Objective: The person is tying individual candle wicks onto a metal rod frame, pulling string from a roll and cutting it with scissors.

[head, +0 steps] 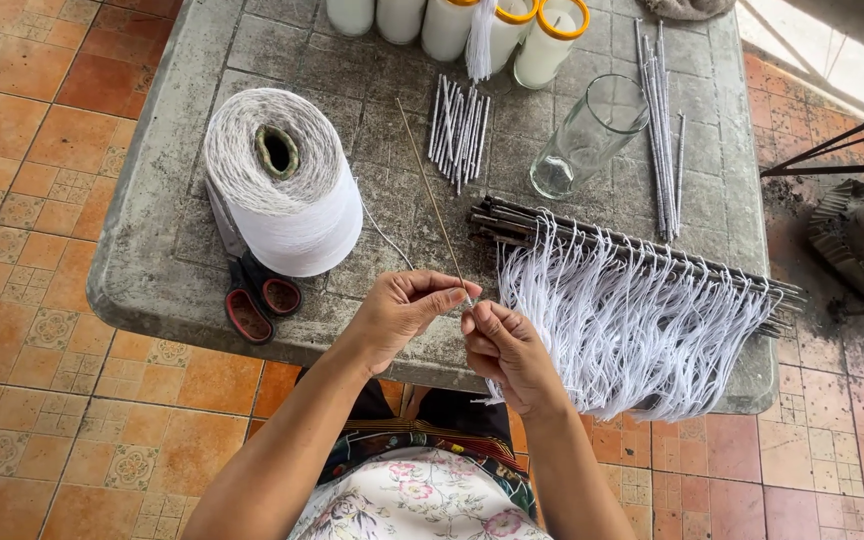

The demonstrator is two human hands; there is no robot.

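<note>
My left hand [402,312] pinches the near end of a thin wooden stick [430,195] that slants away over the grey stone table [152,260]. My right hand [504,350] is closed next to it, fingertips touching the stick's end and a white thread. Just right of my hands, a bundle of dark sticks [632,255] lies across the table with many white threads [632,340] hanging off the front edge. A large cone of white thread [287,195] stands to the left, and a strand runs from it towards my hands.
Red-handled scissors [252,300] lie under the cone near the table's front edge. A clear glass [587,135] leans mid-table. Short wax-coated wicks [457,128], long thin rods [660,130] and white candles [452,22] sit farther back. Tiled floor surrounds the table.
</note>
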